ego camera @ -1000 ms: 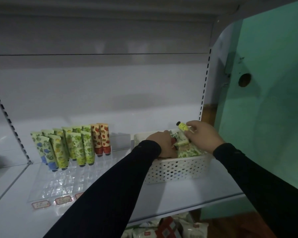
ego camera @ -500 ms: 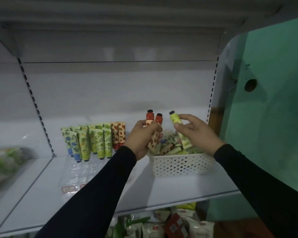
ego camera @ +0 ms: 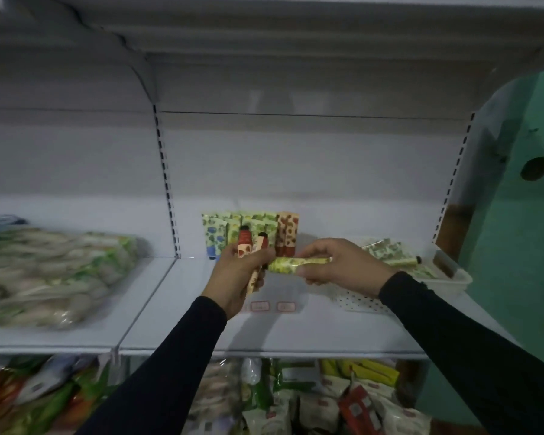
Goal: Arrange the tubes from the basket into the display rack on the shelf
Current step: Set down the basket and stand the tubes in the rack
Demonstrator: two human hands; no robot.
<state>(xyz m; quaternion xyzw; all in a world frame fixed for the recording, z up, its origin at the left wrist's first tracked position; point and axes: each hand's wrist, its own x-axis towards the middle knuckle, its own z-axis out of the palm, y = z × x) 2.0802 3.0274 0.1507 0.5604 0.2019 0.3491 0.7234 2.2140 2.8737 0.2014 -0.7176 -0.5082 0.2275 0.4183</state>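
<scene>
My left hand (ego camera: 239, 277) grips two red-capped tubes (ego camera: 245, 243), caps up, in front of the display rack. My right hand (ego camera: 339, 266) pinches a yellow-green tube (ego camera: 291, 265) held sideways, its end pointing at the left hand. Behind both hands stands a row of tubes in the rack (ego camera: 252, 229): blue-patterned at the left, green in the middle, red-patterned (ego camera: 288, 230) at the right. The clear rack base is mostly hidden by my hands; its price labels (ego camera: 272, 306) show at the front. The white perforated basket (ego camera: 446, 277) sits at the right with several tubes (ego camera: 390, 251) inside.
Bagged goods (ego camera: 51, 271) fill the neighbouring shelf bay at the left. A slotted upright (ego camera: 167, 189) divides the bays. Packets (ego camera: 311, 400) crowd the shelf below. A green wall (ego camera: 522, 240) rises at the right.
Both hands have come away from the basket toward the rack with their tubes. The yellow-green tube has turned from upright to sideways. The view has swung left.
</scene>
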